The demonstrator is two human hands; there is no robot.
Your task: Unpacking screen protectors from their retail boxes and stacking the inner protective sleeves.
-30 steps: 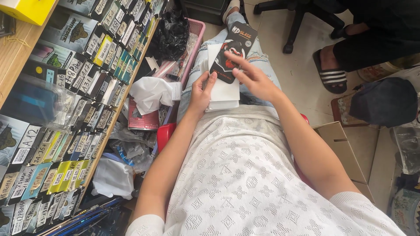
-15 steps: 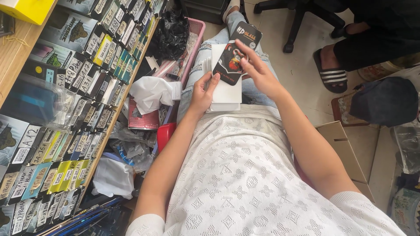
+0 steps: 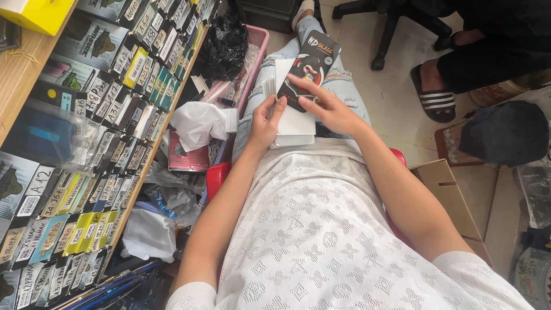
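I sit with a stack of flat white packets [image 3: 294, 121] on my lap. My left hand [image 3: 265, 121] grips the stack's left edge, fingers spread along its side. My right hand [image 3: 324, 106] rests on top of the stack, its fingertips pinching a black packet with a red and white picture [image 3: 310, 68] that lies slanted across the white ones and sticks out past their far end. My jeans show under the packets.
Rows of small labelled packets fill a shelf [image 3: 97, 115] on my left. A pink basket [image 3: 255, 43] holds a black plastic bag [image 3: 227, 49] and white tissue [image 3: 201, 123]. Another person's sandalled foot [image 3: 433, 95] and a chair base [image 3: 390, 23] are ahead; a cardboard box [image 3: 453, 195] lies right.
My right hand has slid the black packet up and slightly left across the white stack. My left hand has shifted up along the stack's edge.
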